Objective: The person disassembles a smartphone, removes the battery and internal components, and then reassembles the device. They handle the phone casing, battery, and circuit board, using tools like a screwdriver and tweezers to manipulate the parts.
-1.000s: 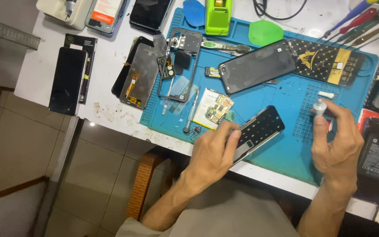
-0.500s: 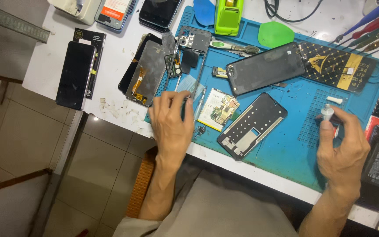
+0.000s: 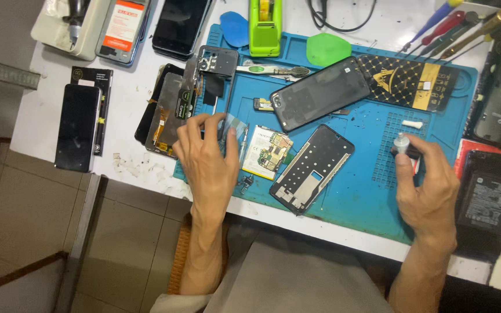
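We are in the middle of stripping a phone on the blue mat: our left hand lies spread, palm down, fingertips on small parts by the thin tool, gripping nothing we can see. Our right hand pinches a small capped bottle upright. The phone frame lies between them, near the circuit board (untouched). Picking up something so small calls for a fine fingertip pinch, we judge. The left palm hides whatever sits beneath it.

Bare blue mat between phone frame and right hand.
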